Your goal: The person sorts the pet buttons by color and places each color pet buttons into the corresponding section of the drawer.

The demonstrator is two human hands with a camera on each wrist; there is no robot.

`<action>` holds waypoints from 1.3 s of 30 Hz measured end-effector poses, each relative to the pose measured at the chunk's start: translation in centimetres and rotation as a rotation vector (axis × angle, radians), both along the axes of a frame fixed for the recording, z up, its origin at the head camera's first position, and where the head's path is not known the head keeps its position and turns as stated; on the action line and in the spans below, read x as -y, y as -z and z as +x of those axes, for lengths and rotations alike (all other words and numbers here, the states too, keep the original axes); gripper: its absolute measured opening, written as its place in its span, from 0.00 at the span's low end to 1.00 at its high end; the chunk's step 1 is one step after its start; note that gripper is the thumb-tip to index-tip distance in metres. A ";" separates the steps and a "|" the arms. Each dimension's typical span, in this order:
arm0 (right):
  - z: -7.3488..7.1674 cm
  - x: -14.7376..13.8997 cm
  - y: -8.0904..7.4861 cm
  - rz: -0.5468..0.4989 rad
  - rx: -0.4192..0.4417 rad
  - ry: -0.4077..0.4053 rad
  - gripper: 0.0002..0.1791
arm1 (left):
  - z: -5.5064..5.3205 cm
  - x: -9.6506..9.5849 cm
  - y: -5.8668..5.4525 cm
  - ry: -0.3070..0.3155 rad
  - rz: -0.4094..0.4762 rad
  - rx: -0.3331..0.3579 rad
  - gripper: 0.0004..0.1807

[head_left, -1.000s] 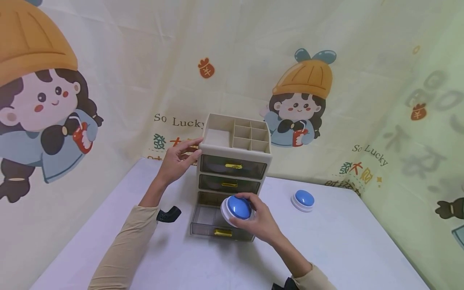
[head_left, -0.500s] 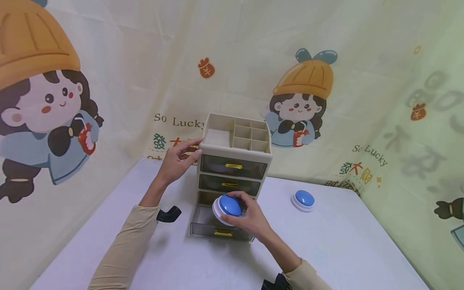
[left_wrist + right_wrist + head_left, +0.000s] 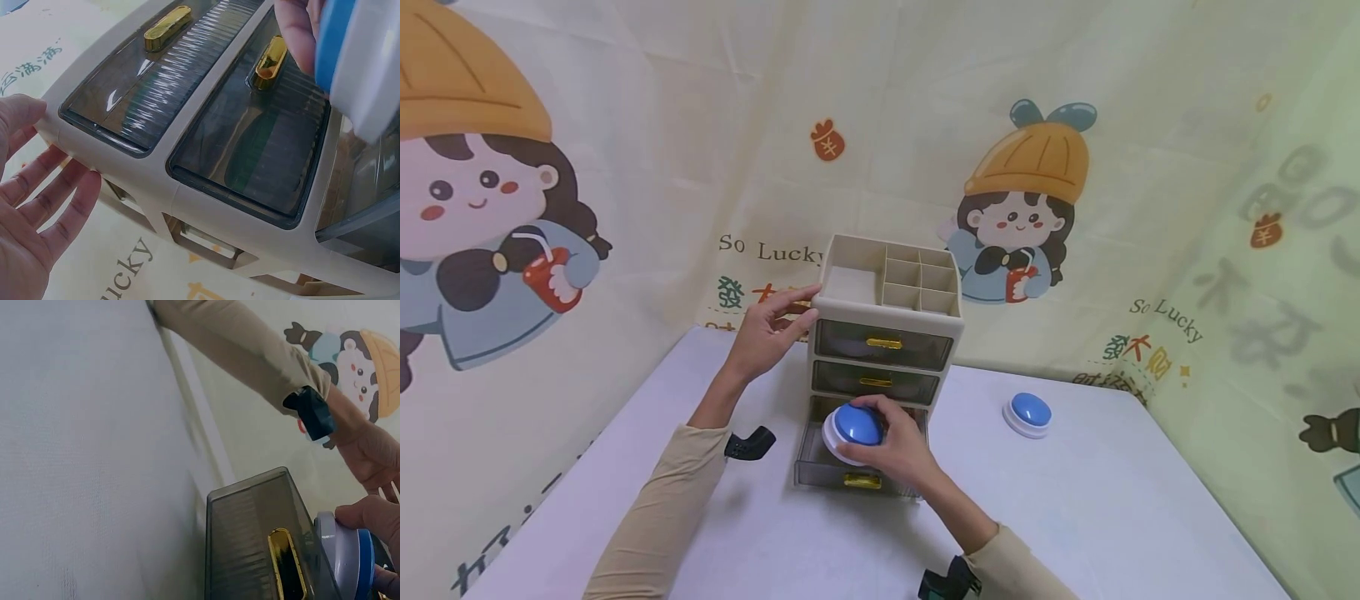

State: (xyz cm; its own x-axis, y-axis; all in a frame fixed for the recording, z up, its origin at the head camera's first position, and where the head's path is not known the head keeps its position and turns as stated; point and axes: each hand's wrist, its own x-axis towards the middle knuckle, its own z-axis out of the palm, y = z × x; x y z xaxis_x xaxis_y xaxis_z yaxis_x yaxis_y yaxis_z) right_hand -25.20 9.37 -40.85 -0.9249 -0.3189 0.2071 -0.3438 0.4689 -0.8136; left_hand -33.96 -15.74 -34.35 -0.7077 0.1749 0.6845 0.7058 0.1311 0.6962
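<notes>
My right hand [image 3: 901, 446] holds a round push button [image 3: 857, 427] with a blue dome and white base, fingers and thumb gripping it from the right side. It is over the pulled-out bottom drawer [image 3: 820, 475] of a beige drawer organizer [image 3: 887, 311]. In the right wrist view, the white base of the button [image 3: 337, 547] overlaps the edge of the drawer's smoky front [image 3: 244, 531]. Relaxed, spread fingers of my left hand [image 3: 765, 337] touch the organizer's upper left side; the left wrist view has this hand [image 3: 37, 212] at the beige frame [image 3: 156, 169].
A second blue and white push button [image 3: 1028, 414] sits on the white table [image 3: 1075, 500] to the right. Two upper drawers with gold handles [image 3: 883, 343] are closed. The organizer's top has several compartments [image 3: 919, 275]. A printed cloth [image 3: 895, 183] hangs behind.
My right hand has carried the push button leftward across the open bottom drawer. My left hand has stayed at the organizer's side.
</notes>
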 end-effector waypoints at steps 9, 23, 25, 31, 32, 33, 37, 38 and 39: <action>-0.3 0.6 0.6 0.080 -0.056 -0.036 0.34 | 0.4 -0.4 -0.2 -0.010 -0.010 -0.003 0.23; -1.4 2.2 0.8 0.184 0.004 -0.063 0.33 | -0.6 0.1 -0.2 0.010 -0.008 -0.007 0.23; -1.4 2.3 0.7 0.195 0.018 -0.066 0.32 | -0.7 0.2 -0.2 0.011 -0.007 -0.007 0.23; -1.5 2.1 0.7 0.173 0.030 -0.072 0.30 | -0.8 0.3 -0.1 0.020 -0.002 -0.004 0.23; -1.5 2.0 0.7 0.160 0.023 -0.071 0.30 | -0.8 0.3 -0.1 0.020 -0.001 -0.003 0.23; -1.4 1.9 0.7 0.147 0.014 -0.070 0.30 | -0.8 0.3 -0.1 0.021 0.000 -0.003 0.23; -1.1 1.6 0.7 0.130 -0.112 -0.066 0.29 | -0.8 0.3 -0.1 0.019 -0.002 -0.001 0.23; -1.0 1.5 0.7 0.137 -0.162 -0.062 0.29 | -0.8 0.3 -0.1 0.020 -0.002 0.000 0.23; -0.8 1.4 0.7 0.144 -0.211 -0.055 0.29 | -0.8 0.3 -0.1 0.020 -0.001 0.001 0.23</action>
